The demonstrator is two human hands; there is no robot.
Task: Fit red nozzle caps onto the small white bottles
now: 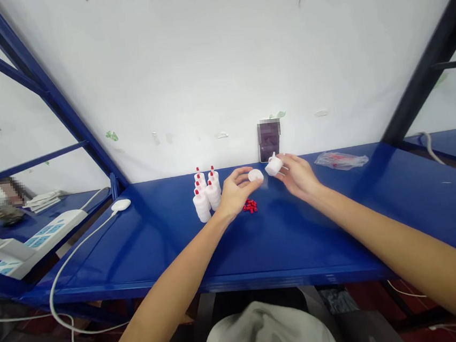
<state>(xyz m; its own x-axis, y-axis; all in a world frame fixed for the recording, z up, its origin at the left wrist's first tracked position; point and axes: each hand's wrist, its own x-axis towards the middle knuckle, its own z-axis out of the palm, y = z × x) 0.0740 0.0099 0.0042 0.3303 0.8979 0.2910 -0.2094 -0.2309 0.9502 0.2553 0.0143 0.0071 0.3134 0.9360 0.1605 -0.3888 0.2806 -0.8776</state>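
My left hand [234,193] is closed on a round white piece [255,175], its flat face turned toward the right; whether this is a bottle's end or a separate disc I cannot tell. Close by on the right, my right hand [299,176] grips a tilted white squeeze bottle [274,166] with a pointed nozzle and no red tip on it. Several white squeeze bottles [202,208] with red-tipped nozzles stand upright in two rows left of my left hand. Small red caps [250,206] lie in a loose pile below the hands, partly hidden by my left hand.
A phone [269,141] leans against the wall behind the blue table [299,239]. At the right lies a clear plastic bag [340,160] with something red inside. A white puck with a cable [120,205] and a power strip [41,242] are at the left, near the blue frame.
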